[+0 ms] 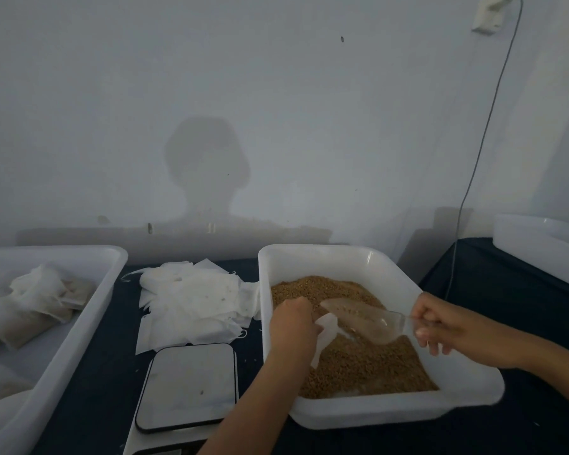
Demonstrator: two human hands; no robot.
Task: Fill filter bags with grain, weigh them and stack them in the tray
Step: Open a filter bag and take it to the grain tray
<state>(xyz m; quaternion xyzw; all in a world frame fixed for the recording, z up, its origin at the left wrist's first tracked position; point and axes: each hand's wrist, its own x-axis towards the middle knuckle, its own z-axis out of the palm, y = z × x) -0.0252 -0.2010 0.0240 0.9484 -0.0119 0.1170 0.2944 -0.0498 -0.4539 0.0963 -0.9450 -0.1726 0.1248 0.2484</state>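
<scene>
Fingers of left hand [293, 323] pinch bag [326, 336] over grain bin's [368, 415] left edge, mouth facing right; right hand [440, 326] grips scoop [365, 320], tip aimed left at bag.

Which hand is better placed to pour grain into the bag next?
The right hand. It already grips the handle of the clear scoop, whose mouth points toward the bag. The left hand is busy holding that bag over the grain.
</scene>
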